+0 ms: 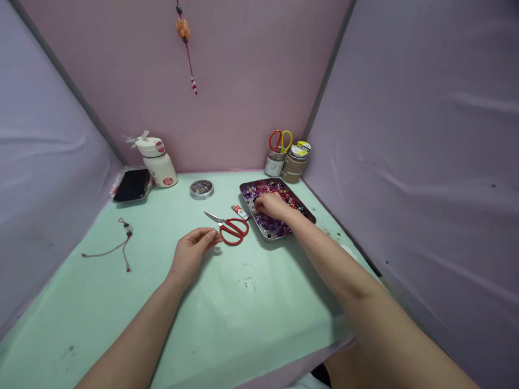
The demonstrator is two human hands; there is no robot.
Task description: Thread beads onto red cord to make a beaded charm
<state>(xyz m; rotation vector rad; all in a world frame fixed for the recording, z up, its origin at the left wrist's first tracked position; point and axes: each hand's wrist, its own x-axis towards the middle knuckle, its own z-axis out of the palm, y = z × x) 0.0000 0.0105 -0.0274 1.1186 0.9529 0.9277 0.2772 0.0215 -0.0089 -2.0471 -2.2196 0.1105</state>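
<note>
My right hand [272,206] reaches into a metal tray [247,187] full of purple, red and dark beads, fingers curled down among them; what they pinch is hidden. My left hand [193,250] rests on the green table [243,302], its fingertips pinched together just left of the red-handled scissors [231,229]. Whatever the left fingers hold is too small to make out. A small red and white tube [240,212] lies between the scissors and the tray.
A round tin of small beads [201,188], a white bottle [159,162] and a black phone [132,185] stand at the back left. Two jars [288,161] with scissors stand at the back right. A corded bead string [117,246] lies left. A tasselled charm [185,38] hangs above.
</note>
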